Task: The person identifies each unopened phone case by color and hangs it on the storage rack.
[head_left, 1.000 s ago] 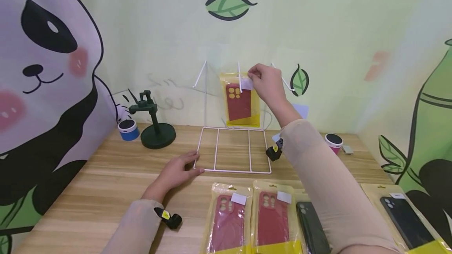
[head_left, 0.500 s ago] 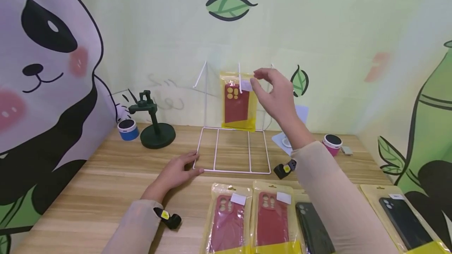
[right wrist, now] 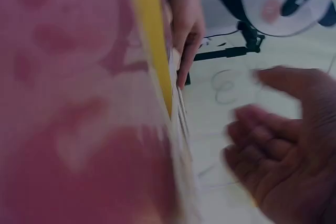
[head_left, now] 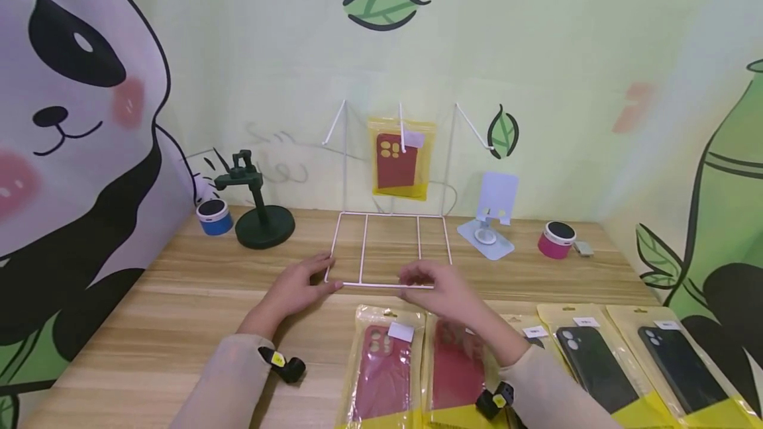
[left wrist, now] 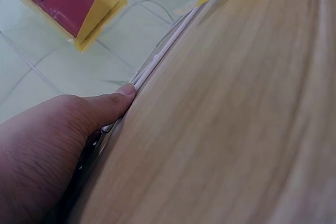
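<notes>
My left hand (head_left: pixel 298 286) rests at the near left corner of a white wire display rack (head_left: pixel 363 250), its thumb (left wrist: pixel 107 109) along the front bar; its other fingers are mostly hidden in the left wrist view. From the rack's middle hook hangs a bagged red phone case (head_left: pixel 396 163). Holding nothing, my right hand (head_left: pixel 444 290) hovers by the front bar with fingers loosely bent, blurred in the right wrist view. Below it lies a second bagged red phone case (head_left: pixel 457 376), partly covered by that hand and wrist. Another bagged red phone case (head_left: pixel 383 376) lies to its left.
Bagged black phone cases (head_left: pixel 597 366) lie at the right front, one mostly behind the right forearm. Left of the rack stand a dark green stand (head_left: pixel 265 227) and a blue speaker (head_left: pixel 214 217). A pale phone stand (head_left: pixel 498 198) and a pink speaker (head_left: pixel 556 241) are right of it.
My right hand has let go of the hanging red phone case and come down and toward me to the rack's front. The bag hangs alone from the middle hook. My left hand stays put.
</notes>
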### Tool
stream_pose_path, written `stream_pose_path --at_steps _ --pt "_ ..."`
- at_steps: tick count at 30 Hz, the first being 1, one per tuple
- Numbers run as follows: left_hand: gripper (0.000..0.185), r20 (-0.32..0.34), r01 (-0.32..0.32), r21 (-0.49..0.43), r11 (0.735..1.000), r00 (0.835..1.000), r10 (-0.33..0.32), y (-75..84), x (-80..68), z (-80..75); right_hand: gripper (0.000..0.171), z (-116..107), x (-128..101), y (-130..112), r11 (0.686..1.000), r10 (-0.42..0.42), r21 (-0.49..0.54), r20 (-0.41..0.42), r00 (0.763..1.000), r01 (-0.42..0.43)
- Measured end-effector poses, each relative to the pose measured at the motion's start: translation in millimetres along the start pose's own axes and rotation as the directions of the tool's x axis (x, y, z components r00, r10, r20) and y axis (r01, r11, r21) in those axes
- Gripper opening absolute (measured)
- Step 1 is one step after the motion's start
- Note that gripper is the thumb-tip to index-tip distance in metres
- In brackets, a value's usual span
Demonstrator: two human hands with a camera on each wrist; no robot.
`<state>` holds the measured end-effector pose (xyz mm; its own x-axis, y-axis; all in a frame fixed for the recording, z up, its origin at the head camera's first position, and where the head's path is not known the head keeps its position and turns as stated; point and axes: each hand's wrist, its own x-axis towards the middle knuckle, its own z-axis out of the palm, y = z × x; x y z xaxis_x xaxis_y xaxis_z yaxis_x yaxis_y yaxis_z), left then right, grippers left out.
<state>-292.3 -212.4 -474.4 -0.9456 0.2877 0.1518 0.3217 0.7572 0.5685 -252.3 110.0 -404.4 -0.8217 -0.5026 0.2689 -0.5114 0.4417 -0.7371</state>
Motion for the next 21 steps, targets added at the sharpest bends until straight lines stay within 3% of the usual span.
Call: stream_pose_path --at_steps 3,7,12,18,21 --pt "0.069 0.002 0.005 -0.004 1.000 1.000 -0.005 1.1 -1.1 -0.9 0.036 13 -5 24 0.996 -0.012 -0.081 0.115 0.993 0.021" --pt "0.068 0.001 -0.007 -0.005 1.000 1.000 0.007 -0.2 -2.7 -0.8 0.032 21 -8 43 0.985 -0.059 -0.148 0.191 0.980 0.088" --pt "0.068 -0.006 0.009 0.000 1.000 1.000 -0.009 -3.8 -2.5 1.6 0.014 23 -7 51 0.954 -0.145 -0.222 0.240 0.960 0.199" --pt "0.067 -0.015 -0.006 0.004 1.000 1.000 0.006 -0.4 -1.9 1.7 0.015 22 -8 54 0.931 -0.172 -0.269 0.276 0.946 0.248" --pt "0.067 -0.017 -0.009 -0.005 1.000 1.000 0.009 0.7 0.0 1.6 0.011 20 -6 55 0.935 -0.199 -0.244 0.243 0.949 0.259"
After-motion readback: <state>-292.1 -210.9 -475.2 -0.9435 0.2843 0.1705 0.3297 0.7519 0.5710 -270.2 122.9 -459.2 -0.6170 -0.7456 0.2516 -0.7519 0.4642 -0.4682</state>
